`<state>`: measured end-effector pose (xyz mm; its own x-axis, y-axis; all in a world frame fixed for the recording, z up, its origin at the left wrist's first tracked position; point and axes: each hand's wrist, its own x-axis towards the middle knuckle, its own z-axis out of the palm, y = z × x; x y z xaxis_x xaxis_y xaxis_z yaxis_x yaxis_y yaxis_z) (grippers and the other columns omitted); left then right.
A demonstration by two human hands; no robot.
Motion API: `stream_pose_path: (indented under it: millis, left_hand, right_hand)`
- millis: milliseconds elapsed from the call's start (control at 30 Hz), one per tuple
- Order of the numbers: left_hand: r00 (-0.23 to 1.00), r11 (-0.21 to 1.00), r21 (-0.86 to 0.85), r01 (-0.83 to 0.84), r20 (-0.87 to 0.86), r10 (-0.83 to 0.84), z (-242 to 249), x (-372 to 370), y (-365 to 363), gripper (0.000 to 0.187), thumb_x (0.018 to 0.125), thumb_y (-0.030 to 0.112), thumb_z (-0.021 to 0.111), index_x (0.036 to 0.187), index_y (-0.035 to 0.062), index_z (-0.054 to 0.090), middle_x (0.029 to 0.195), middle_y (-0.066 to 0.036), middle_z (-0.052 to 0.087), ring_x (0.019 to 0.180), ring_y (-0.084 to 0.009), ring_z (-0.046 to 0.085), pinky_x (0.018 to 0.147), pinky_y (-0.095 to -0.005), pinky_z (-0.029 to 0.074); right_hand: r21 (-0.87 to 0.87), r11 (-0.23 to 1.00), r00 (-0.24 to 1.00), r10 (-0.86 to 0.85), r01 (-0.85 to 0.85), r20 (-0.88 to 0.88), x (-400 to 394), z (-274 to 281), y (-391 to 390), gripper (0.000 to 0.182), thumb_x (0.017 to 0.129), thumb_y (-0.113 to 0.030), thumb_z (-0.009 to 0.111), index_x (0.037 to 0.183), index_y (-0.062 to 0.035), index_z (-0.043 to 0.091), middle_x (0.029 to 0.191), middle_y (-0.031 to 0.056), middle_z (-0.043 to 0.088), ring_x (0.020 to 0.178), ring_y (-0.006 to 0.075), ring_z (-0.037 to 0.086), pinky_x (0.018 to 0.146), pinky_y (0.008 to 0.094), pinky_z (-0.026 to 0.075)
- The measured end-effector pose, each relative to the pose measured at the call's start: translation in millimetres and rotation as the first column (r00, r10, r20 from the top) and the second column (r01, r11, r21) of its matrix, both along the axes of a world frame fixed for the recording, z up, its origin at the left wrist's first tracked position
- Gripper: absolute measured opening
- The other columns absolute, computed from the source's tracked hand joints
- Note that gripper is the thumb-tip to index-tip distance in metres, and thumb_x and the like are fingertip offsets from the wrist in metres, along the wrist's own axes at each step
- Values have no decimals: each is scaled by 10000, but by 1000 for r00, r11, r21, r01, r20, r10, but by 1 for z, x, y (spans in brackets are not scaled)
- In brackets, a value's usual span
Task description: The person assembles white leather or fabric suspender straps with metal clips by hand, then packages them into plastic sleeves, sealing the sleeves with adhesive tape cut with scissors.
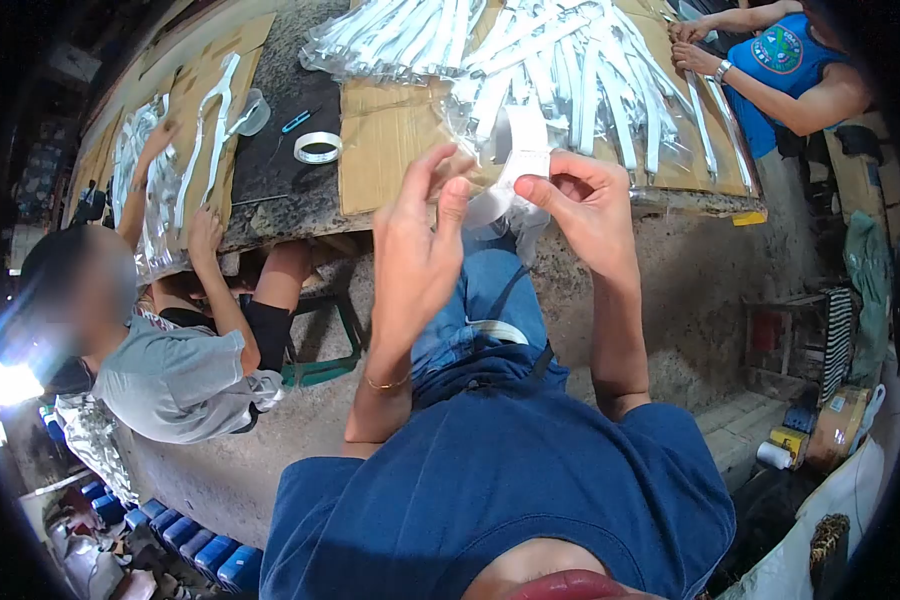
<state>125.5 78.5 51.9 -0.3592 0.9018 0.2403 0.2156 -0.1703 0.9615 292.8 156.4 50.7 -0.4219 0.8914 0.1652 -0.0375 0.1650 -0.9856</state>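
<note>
- The right grip [598, 215] is grasping a white strap [526, 132], pinched between thumb and index finger.
- That strap bends into a loop in front of the body, above and to the left of the right grip.
- The left grip [418, 240] is raised beside the loop, thumb and index finger apart; whether its other fingers touch the strap, I cannot tell.
- Clear plastic [525, 228] hangs just below and left of the right grip.
- Beyond both grips, more white straps [615, 75] lie heaped, many in clear film, on cardboard [382, 150] over the worktop [288, 217].
- Past the left grip, to its left, are a white roll [320, 157], blue snips [296, 121] and a clear container [255, 114].
- Farther left of the left grip sits a person in grey [175, 375]; far right of the right grip, a person in blue [745, 75] handles straps.
</note>
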Motion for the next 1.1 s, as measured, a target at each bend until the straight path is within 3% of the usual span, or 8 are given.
stream_pose_path:
  millis: [100, 167, 267, 467, 767, 900, 967, 1100]
  left_hand:
    - [988, 998, -21, 59, -144, -62, 1, -10, 6, 250, 913, 58, 654, 1141, -41, 630, 1008, -134, 703, 949, -124, 633, 805, -241, 495]
    - [982, 979, -77, 187, 9, -187, 3, -14, 10, 145, 891, 51, 678, 999, -45, 688, 987, -98, 704, 908, -109, 633, 778, -234, 500]
    - [981, 969, -152, 196, 29, -194, 2, -19, 17, 143, 873, 46, 697, 985, -43, 694, 938, -67, 698, 866, -98, 630, 755, -230, 503]
    - [991, 988, -77, 133, -21, -135, 1, -15, 19, 165, 844, 70, 689, 965, -41, 711, 796, -71, 695, 765, -113, 646, 726, -260, 509]
    - [992, 992, -19, 121, 24, -121, -2, -18, 26, 190, 823, 79, 722, 974, -37, 726, 855, -112, 728, 782, -129, 665, 720, -270, 519]
    - [978, 981, -72, 182, 115, -173, -1, -22, 31, 141, 823, 7, 732, 954, -46, 727, 880, -87, 719, 811, -100, 652, 740, -227, 520]
    - [994, 993, -69, 101, -30, -103, -2, -17, 34, 146, 819, 4, 734, 955, -47, 726, 888, -91, 719, 823, -100, 655, 740, -228, 522]
    - [996, 998, 22, 54, -72, -52, 4, -9, 42, 148, 802, 22, 712, 929, -51, 727, 850, -88, 725, 793, -117, 661, 736, -252, 519]
  right_hand:
    - [-4, 1000, 998, -8, 8, -60, -2, -2, 1, 153, 821, -74, 769, 923, 30, 723, 712, -34, 608, 644, 9, 479, 537, 193, 359]
    - [-15, 1000, 995, -11, 9, -101, -5, -6, 5, 154, 822, -72, 768, 925, 33, 721, 712, -37, 609, 642, 8, 479, 536, 189, 356]
    - [7, 1000, 999, 13, -12, -53, -8, -7, 8, 182, 823, -74, 768, 959, 38, 720, 728, -28, 630, 660, 16, 508, 557, 191, 392]
    - [-12, 996, 996, 91, -91, 7, -8, 3, 12, 242, 817, -70, 767, 1031, 32, 716, 825, 26, 698, 735, 46, 581, 653, 202, 472]
    - [39, 999, 997, 9, -6, -80, -22, -8, 10, 210, 793, -41, 757, 990, 24, 724, 849, 30, 714, 767, 49, 603, 693, 214, 483]
    - [136, 990, 999, 35, -40, 36, -16, -10, 18, 186, 790, -38, 755, 969, 10, 733, 809, 25, 713, 745, 45, 595, 679, 224, 476]
    - [131, 990, 996, 38, -48, 74, -16, -6, 19, 183, 790, -38, 754, 966, 7, 735, 792, 26, 711, 739, 47, 594, 678, 229, 475]
    - [149, 989, 997, -10, -3, 83, -17, 6, 22, 193, 801, -52, 756, 978, 20, 728, 784, 33, 709, 761, 53, 605, 718, 229, 485]
